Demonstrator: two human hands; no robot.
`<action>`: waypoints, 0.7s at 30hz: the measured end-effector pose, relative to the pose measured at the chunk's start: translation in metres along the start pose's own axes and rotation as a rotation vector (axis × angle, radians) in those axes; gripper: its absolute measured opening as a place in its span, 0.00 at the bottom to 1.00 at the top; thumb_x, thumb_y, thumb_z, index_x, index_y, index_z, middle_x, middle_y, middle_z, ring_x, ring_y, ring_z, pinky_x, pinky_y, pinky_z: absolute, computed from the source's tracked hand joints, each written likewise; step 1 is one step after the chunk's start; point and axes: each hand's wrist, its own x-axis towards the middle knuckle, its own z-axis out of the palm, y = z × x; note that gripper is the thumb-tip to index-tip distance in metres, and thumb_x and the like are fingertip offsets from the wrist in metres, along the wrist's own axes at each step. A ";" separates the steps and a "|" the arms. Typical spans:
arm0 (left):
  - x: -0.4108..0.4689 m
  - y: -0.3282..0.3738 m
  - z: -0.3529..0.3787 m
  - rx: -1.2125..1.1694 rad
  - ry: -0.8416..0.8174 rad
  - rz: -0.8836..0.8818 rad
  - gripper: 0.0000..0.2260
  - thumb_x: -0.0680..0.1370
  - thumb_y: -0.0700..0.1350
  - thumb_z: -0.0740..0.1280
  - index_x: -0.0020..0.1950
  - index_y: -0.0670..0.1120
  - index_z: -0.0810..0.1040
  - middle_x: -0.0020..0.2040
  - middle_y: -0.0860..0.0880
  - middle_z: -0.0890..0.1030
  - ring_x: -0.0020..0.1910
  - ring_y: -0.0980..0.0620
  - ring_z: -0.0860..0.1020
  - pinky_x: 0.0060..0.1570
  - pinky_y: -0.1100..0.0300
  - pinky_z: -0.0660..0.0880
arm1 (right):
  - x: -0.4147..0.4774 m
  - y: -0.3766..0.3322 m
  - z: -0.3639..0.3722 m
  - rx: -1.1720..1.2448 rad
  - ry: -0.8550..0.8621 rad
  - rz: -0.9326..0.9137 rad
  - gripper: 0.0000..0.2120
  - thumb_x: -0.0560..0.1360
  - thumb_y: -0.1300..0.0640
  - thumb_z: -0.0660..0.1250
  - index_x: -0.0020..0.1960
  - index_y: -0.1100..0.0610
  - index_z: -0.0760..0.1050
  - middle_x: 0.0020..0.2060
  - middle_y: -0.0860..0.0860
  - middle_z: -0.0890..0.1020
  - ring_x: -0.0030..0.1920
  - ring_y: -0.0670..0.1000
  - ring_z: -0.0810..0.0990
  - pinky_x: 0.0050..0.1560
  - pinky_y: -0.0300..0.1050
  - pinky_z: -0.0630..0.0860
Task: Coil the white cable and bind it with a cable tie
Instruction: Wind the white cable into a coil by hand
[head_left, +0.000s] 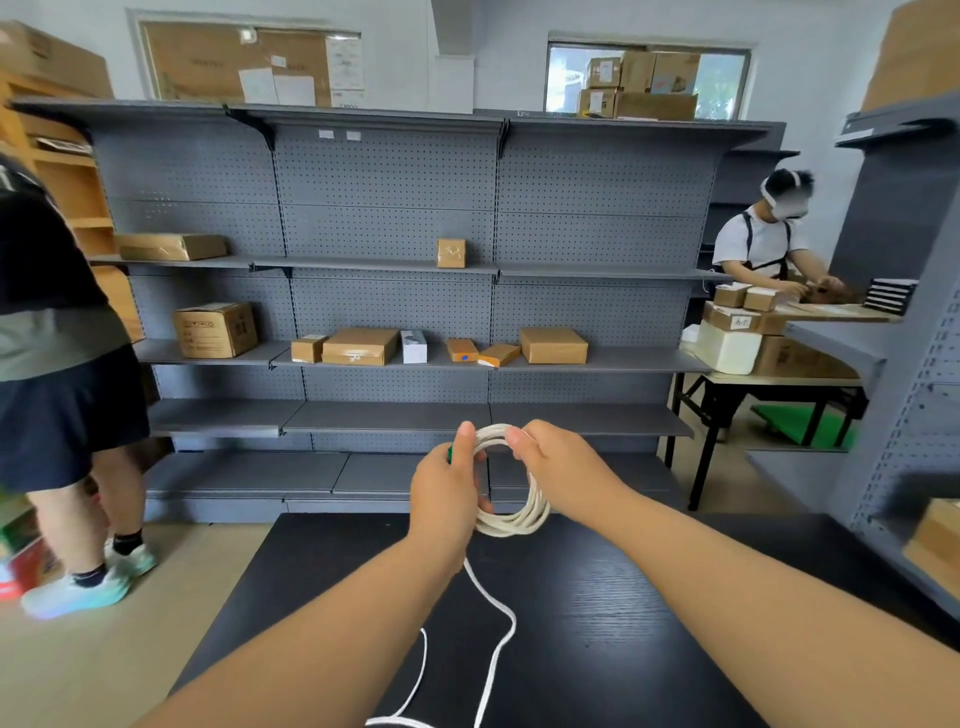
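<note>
Both hands are up in front of the chest, working one loop: the left hand (445, 496) is wrapped round the left side of the coiled white cable (514, 525), thumb pointing up and fingers curled through the ring, and the right hand (558, 467) pinches the top of the coil between thumb and fingertips. The coil is in the air, several turns gathered together, held above the far edge of the black table (623, 597). A small green piece (449, 453) peeks out by the left thumb, too hidden to identify. From under the left hand the loose tail (501, 644) drops onto the tabletop and snakes toward the near edge. Beyond the table stands grey pegboard shelving (389, 228) with cardboard boxes (358, 345) scattered along its middle shelves. At the left a person in dark shorts (57, 364) stands beside the shelving, and at the right a person in a white shirt (758, 244) bends over a folding table (779, 382) stacked with boxes.
</note>
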 end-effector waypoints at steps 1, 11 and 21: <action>0.002 0.000 -0.003 0.055 0.011 0.081 0.23 0.79 0.58 0.54 0.40 0.41 0.76 0.27 0.49 0.70 0.18 0.57 0.72 0.22 0.66 0.66 | 0.000 0.001 -0.002 0.016 -0.038 -0.012 0.19 0.79 0.44 0.52 0.44 0.58 0.72 0.39 0.53 0.77 0.41 0.53 0.75 0.42 0.49 0.70; 0.023 0.004 -0.025 0.566 -0.226 0.485 0.20 0.78 0.60 0.52 0.38 0.47 0.71 0.29 0.51 0.72 0.28 0.53 0.71 0.29 0.66 0.66 | -0.001 -0.002 -0.008 -0.202 -0.245 -0.082 0.08 0.78 0.50 0.58 0.42 0.50 0.64 0.36 0.46 0.72 0.35 0.46 0.70 0.32 0.42 0.63; 0.020 0.000 -0.025 0.156 -0.336 0.048 0.28 0.76 0.66 0.50 0.36 0.45 0.76 0.23 0.52 0.73 0.24 0.54 0.74 0.35 0.59 0.69 | -0.008 -0.010 -0.008 -0.183 -0.181 -0.045 0.06 0.79 0.54 0.55 0.47 0.56 0.66 0.40 0.55 0.75 0.39 0.55 0.73 0.38 0.48 0.66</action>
